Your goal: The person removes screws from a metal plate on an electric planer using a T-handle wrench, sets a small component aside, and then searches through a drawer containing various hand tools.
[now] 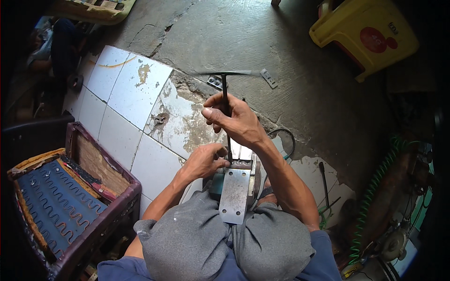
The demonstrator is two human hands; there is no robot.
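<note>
An electric hand planer [234,194] lies sole-up between my knees, with its flat metal plate and cutter drum [241,164] showing. A long black T-handle wrench [224,85] stands nearly upright over the drum; its crossbar is smeared by motion. My right hand [239,122] is closed loosely around the wrench's shaft, below the crossbar. Lower down, the fingers of my left hand [204,161] pinch at the wrench's bottom end beside the drum. Those fingertips partly cover the spot where the wrench meets the planer.
On the floor ahead lie a small holed metal piece [214,82] and a pale flat strip [269,78]. A chair frame with springs [61,206] stands left. A yellow plastic stool [370,37] is far right, and a green coiled hose [365,196] hangs nearer.
</note>
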